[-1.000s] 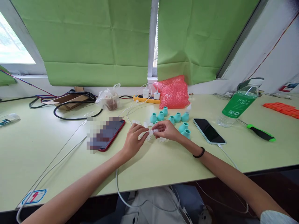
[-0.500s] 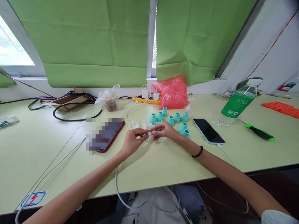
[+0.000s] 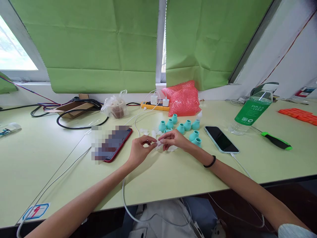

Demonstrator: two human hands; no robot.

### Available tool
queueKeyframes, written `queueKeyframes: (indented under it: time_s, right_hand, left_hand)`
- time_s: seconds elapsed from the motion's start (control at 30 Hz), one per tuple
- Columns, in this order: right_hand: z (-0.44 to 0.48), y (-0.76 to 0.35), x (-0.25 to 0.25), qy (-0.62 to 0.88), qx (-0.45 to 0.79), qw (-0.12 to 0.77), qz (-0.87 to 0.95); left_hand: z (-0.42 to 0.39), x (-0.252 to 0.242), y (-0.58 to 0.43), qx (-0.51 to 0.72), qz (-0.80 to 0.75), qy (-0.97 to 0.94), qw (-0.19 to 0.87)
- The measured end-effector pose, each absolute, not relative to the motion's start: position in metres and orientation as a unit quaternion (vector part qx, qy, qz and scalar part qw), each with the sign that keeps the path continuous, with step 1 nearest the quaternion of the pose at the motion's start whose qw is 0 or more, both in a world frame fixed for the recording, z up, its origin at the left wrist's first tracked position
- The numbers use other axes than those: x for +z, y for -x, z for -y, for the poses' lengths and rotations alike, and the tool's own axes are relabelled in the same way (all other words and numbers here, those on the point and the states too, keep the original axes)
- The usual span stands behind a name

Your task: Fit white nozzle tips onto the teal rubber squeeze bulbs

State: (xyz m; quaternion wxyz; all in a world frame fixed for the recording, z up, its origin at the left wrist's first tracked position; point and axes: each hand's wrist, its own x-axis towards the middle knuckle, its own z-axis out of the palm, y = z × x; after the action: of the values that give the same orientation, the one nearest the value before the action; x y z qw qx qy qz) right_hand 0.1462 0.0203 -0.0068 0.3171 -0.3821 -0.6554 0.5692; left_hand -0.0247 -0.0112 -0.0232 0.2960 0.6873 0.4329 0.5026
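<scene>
A small clear plastic piece [image 3: 158, 143] is pinched between the fingertips of both hands, just above the table. My left hand [image 3: 141, 148] holds it from the left, thumb and forefinger closed. From the right, my right hand [image 3: 174, 139] grips it the same way, with a black band at the wrist. The exact shape of the piece is too small to make out. More clear plastic pieces [image 3: 145, 131] lie behind and beneath the fingers, partly hidden. Several turquoise bulb-shaped pieces with open necks [image 3: 180, 128] stand behind and beside my right hand.
A red-edged phone [image 3: 119, 143] lies on the left, and another phone [image 3: 221, 139] on a cable to the right. Beyond are a water bottle [image 3: 254, 109], a screwdriver [image 3: 276, 140], pink bubble wrap [image 3: 184, 99] and a power strip [image 3: 156, 105]. A white cable [image 3: 123, 191] crosses the front edge.
Both hands stay together at nearly the same place. Their fingertips have shifted slightly around the clear piece; the things on the table have not moved.
</scene>
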Motion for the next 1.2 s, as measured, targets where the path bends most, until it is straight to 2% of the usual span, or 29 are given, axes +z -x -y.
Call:
queueKeyframes:
  time_s: [0.3,0.87,1.2]
  right_hand:
    - [-0.021,-0.1457,-0.009,0.365,0.57,0.323,0.661]
    - [-0.0207,-0.1456,-0.0079,0.356,0.577,0.329,0.657]
    - [-0.0208,-0.1457,-0.008,0.354,0.579,0.328,0.657]
  left_hand:
    - [0.0166,-0.0164,0.0228,0.482,-0.409,-0.733,0.251]
    - [0.0167,-0.0208,0.0232,0.516,-0.406,-0.691,0.301]
    - [0.0194,-0.0186,0.0207,0.524,-0.398,-0.712,0.248]
